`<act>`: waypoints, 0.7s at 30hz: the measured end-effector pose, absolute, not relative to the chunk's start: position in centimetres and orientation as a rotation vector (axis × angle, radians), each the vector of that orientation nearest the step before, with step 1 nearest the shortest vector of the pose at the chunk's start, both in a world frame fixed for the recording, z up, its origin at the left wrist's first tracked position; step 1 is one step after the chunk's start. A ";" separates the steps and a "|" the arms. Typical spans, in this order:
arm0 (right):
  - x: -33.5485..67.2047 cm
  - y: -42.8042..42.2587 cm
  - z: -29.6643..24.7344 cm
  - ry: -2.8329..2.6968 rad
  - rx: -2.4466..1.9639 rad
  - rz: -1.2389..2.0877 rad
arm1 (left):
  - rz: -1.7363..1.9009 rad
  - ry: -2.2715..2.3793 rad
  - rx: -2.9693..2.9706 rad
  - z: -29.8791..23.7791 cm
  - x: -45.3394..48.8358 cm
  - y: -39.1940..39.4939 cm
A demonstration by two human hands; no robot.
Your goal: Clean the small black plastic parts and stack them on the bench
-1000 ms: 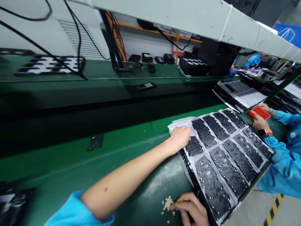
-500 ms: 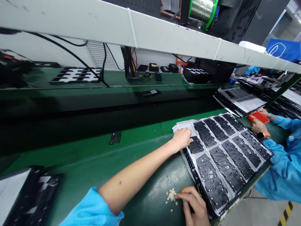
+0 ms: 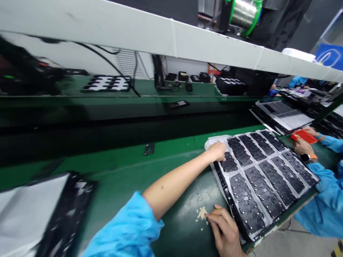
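A black tray [image 3: 256,238] with a white liner holds rows of dark, flat electronic parts [image 3: 245,194] in its compartments. My left hand [image 3: 217,150] reaches over the tray's near-left corner compartment, its fingers curled down and partly hidden beside a part there. Whatever they grip does not show. Beside the tray on the green bench lies a small heap of tiny beige pieces [image 3: 202,213]. My right hand [image 3: 225,228] rests at that heap, thumb and forefinger pinched together at its edge. Anything between those fingertips is too small to make out.
To the right, a co-worker's hands [image 3: 303,146] hold a red tray [image 3: 305,135]. White-covered stacks [image 3: 286,114] stand behind, with another stack [image 3: 29,210] at lower left. A dark flat part [image 3: 149,149] lies on the bench. The white shelf beam [image 3: 150,35] crosses overhead.
The view has swung a little left, so the scene sits farther right. Both hands keep nearly the same places at the tray and the beige heap.
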State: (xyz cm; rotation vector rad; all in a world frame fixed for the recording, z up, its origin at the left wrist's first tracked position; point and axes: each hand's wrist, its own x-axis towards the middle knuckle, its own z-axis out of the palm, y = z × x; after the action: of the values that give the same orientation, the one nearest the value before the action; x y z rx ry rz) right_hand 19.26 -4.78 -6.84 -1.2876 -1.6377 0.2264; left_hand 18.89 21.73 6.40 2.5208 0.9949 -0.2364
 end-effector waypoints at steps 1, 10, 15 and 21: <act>19.4 -4.8 -6.8 -1.668 -1.290 0.199 | -0.252 1.008 2.495 6.5 19.3 21.6; 19.5 -4.7 -6.1 -1.748 -1.248 0.033 | -0.039 1.078 2.301 7.1 19.9 22.1; 20.1 -5.3 -5.3 -1.782 -1.217 0.035 | 0.278 1.039 2.150 8.5 18.5 22.0; 19.3 -5.5 -2.8 -1.377 -1.387 0.237 | 0.679 0.868 1.826 9.5 12.5 14.4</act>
State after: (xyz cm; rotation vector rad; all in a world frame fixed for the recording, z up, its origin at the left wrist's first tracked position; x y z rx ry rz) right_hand 19.32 -5.49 -2.83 -1.3869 -1.3771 0.2368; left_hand 12.52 14.41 9.45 1.8261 0.8684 0.6791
